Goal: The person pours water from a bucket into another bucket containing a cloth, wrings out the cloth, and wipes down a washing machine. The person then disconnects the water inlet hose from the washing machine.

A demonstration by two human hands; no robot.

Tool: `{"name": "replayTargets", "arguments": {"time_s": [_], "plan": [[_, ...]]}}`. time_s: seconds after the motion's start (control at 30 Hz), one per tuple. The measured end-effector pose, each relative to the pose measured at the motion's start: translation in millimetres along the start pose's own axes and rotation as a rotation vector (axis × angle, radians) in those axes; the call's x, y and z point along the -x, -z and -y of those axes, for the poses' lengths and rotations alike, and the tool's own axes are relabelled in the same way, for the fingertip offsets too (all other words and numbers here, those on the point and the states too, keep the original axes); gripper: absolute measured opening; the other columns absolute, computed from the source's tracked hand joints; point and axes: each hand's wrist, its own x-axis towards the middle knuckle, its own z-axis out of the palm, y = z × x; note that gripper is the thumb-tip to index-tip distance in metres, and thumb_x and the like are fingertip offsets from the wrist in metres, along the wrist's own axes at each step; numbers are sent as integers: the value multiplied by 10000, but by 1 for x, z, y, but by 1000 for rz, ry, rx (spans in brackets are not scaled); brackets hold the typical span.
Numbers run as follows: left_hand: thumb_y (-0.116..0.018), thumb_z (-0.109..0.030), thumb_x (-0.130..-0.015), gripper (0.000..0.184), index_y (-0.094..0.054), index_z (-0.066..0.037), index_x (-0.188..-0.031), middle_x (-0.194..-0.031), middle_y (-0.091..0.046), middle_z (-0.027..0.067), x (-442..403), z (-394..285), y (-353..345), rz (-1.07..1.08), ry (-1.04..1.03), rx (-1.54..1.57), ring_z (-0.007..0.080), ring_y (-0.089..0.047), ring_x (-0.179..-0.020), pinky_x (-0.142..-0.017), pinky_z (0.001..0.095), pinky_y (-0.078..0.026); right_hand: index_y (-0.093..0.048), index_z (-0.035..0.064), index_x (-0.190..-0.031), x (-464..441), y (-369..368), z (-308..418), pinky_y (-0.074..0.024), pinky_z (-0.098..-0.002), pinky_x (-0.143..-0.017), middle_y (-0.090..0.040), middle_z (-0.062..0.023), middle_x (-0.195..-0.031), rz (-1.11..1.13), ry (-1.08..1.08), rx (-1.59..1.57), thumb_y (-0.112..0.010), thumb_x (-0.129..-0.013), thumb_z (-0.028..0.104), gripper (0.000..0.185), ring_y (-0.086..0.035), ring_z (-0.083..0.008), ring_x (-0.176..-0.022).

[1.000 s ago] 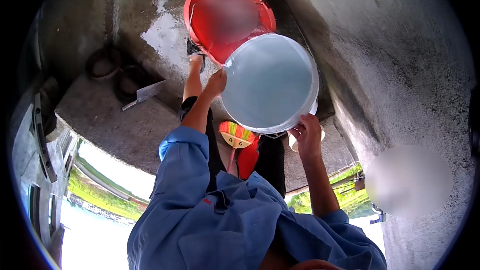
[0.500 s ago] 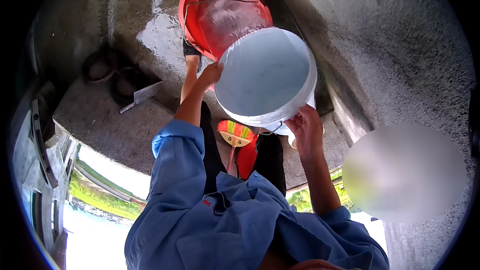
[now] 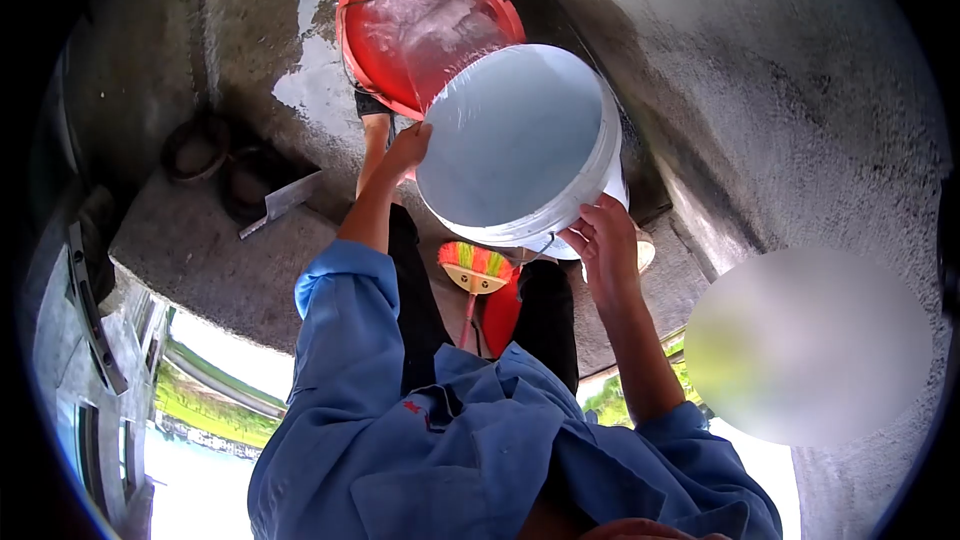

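A white bucket point(image 3: 520, 140) is tipped forward, and water runs over its far rim into a red bucket point(image 3: 368, 35) on the wet floor. My left hand point(image 3: 408, 147) is closed on the white bucket's left rim. At its near right side, my right hand point(image 3: 607, 240) grips the rim beside the wire handle's end, fingers bent against the plastic. Water churns and foams in the red bucket, whose thin handle lies across its mouth.
A broom point(image 3: 474, 268) with red and yellow bristles stands between my legs, beside a red object point(image 3: 502, 315). Dark rings point(image 3: 195, 148) and a flat-bladed tool point(image 3: 290, 198) lie by the concrete ledge point(image 3: 220, 260) at left. A rough concrete wall point(image 3: 780, 110) rises on the right.
Both hands and the white bucket have shifted slightly left and up in view. The red bucket also appears further left. Water keeps pouring.
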Motion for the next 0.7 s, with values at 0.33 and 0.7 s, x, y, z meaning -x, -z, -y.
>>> {"name": "replayTargets", "arguments": {"time_s": [0.33, 0.7], "plan": [[-361, -288, -883, 406, -458, -7, -1159, -935, -609, 168, 44, 42, -71, -284, -169, -116, 254, -600, -853, -693, 342, -473, -463, 24, -1062, -56, 107, -61, -489, -338, -776, -572, -104, -980, -28, 27, 75, -330, -910, 425, 449, -571, -175, -895], [-444, -70, -801, 401, -416, -60, -1200, -1009, -568, 78, 18, 60, -204, -88, -83, 412, 172, -573, -878, -706, 290, -477, -469, 59, -1170, -184, 249, -110, -490, -401, -783, -599, -130, -984, -172, 52, 150, -340, -838, 598, 646, -602, -231, -883]]}}
